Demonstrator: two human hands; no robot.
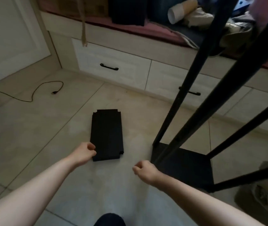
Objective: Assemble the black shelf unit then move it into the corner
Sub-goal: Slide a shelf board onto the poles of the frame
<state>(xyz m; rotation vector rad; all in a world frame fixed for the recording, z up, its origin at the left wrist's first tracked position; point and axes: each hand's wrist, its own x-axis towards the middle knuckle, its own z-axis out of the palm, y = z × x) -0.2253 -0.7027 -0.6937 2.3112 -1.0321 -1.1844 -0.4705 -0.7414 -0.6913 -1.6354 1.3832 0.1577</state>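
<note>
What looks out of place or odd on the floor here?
A loose black shelf panel lies flat on the tiles, apart from the black frame, so it is not yet fitted. A black cable also trails unplugged across the floor at the left. Nothing looks spilled or broken.

- The tall black metal shelf frame [195,101] runs off the top and right edges; its top is unseen.
- The left hand [83,153] covers the near-left corner of the flat black shelf board [107,132].
- The right hand [144,171] is motion-blurred, fingers indistinct.
- A dark rounded shape [109,220] is cut by the bottom edge, unidentifiable.
</note>
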